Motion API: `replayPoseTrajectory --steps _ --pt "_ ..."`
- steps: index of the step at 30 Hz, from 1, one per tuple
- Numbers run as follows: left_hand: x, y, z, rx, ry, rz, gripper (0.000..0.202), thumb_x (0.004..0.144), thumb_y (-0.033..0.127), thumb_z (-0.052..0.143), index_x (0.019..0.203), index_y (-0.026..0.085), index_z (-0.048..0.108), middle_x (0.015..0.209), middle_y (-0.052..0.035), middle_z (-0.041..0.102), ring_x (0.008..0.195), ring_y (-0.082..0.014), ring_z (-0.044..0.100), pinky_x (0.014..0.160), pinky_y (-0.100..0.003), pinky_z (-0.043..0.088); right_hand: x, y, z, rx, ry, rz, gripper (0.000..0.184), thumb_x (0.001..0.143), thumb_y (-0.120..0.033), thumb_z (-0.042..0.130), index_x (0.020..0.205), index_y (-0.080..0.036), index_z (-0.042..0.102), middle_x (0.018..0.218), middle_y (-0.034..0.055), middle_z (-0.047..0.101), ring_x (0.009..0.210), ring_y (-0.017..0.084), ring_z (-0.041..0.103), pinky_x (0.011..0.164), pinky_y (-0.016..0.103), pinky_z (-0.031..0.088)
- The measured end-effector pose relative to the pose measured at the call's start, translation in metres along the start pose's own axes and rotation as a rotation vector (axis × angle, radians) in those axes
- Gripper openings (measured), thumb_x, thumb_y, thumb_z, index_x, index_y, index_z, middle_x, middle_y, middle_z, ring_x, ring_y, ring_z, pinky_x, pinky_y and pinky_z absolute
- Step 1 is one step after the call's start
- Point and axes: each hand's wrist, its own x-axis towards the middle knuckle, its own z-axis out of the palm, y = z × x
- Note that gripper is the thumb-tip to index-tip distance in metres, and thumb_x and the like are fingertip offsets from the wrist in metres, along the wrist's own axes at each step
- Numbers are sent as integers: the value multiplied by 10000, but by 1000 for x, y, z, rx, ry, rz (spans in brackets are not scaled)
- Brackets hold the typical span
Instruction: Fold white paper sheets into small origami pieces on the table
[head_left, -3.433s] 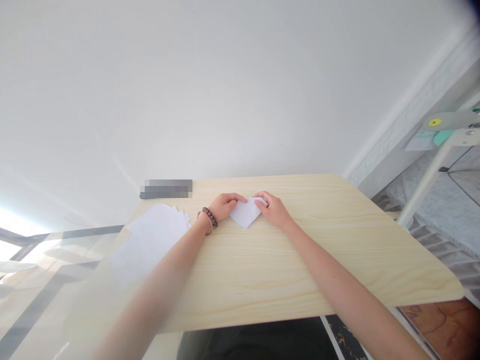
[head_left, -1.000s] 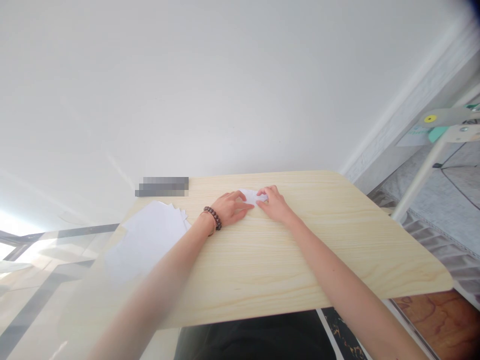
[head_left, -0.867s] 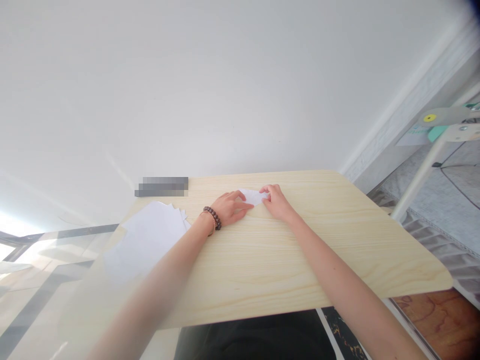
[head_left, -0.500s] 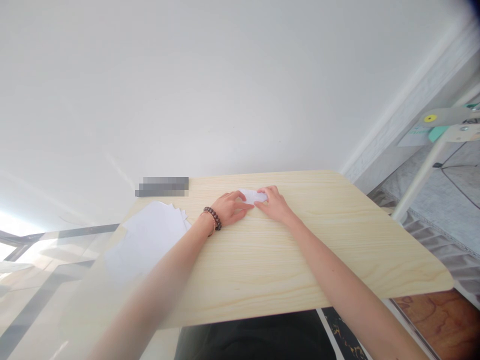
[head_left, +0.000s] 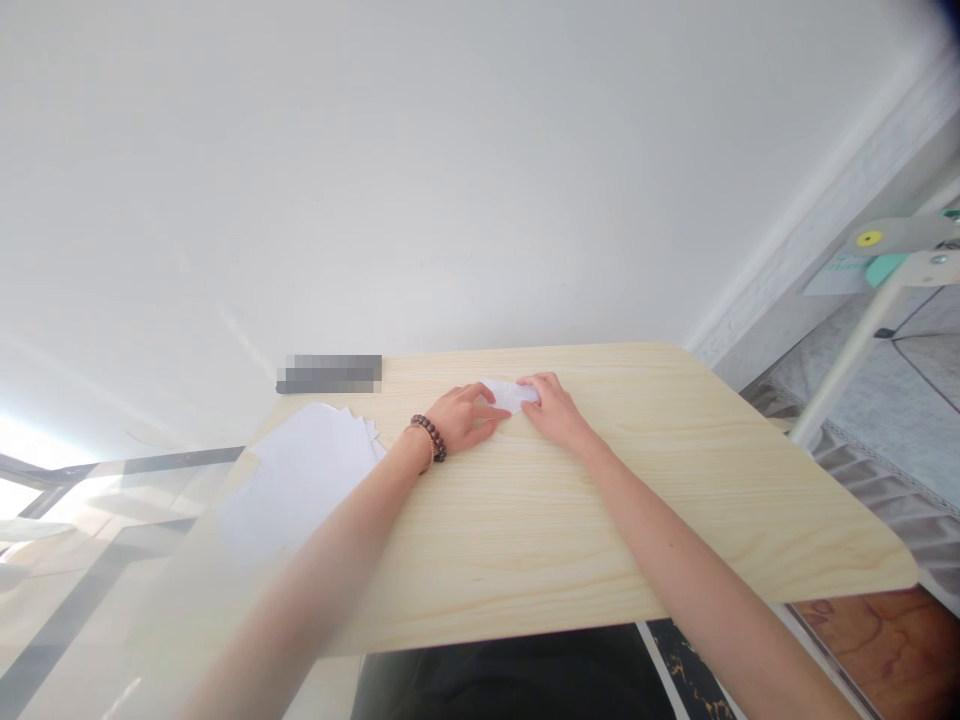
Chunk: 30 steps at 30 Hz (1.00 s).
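A small piece of folded white paper point(head_left: 509, 395) lies on the light wooden table point(head_left: 540, 520), between my two hands. My left hand point(head_left: 466, 418), with a dark beaded bracelet at the wrist, has its fingers on the paper's left end. The index finger reaches along the near edge. My right hand point(head_left: 553, 408) pinches the right end between thumb and fingers. Parts of the paper are covered by the fingertips, so its full shape is hidden.
Several loose white sheets point(head_left: 307, 470) are spread at the table's left side, partly behind my left forearm. A blurred-out dark item point(head_left: 330, 374) rests at the back left corner. Behind the table rises a white wall point(head_left: 450, 180). A white metal frame point(head_left: 847, 350) stands to the right.
My right thumb has shifted slightly to the right along the paper's near edge, showing more of the paper. The left hand stays nearly the same.
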Motion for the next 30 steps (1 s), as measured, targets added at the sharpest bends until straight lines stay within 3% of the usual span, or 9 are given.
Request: replayPoseTrajectory --steps 3,9,14,26,30 --pt "0 1 0 6 3 -5 297 816 315 417 1059 305 589 1071 -46 480 880 -158 525 881 -342 371 0 1 1 -28 12 -14 357 745 -158 407 1088 -200 498 1077 76 460 874 160 527 811 313 393" --pt "0 1 1 22 48 -7 289 806 307 431 1034 269 604 1133 -65 454 1012 -198 466 903 -359 367 0 4 9 -100 58 -61 322 782 -315 439 1077 -203 502 1039 75 482 965 196 507 833 342 373" --pt "1 1 1 35 24 13 304 816 301 412 1067 265 579 1135 -60 488 1036 -204 448 916 -372 350 0 5 12 -96 75 -60 338 764 -347 473 1069 -205 498 1072 79 473 988 195 500 845 348 369" --pt "2 5 -4 57 8 17 295 813 284 411 1047 285 590 1045 -51 525 968 -196 459 863 -360 356 -2 -4 5 -90 53 -64 355 739 -368 500 1051 -198 504 1087 71 513 1009 191 478 859 348 349" --pt "1 3 -4 49 14 12 284 814 285 413 1027 281 600 1070 -49 524 985 -196 462 870 -361 353 -1 -1 3 -49 44 -62 300 762 -269 461 1051 -200 509 1073 65 522 953 173 502 830 323 368"
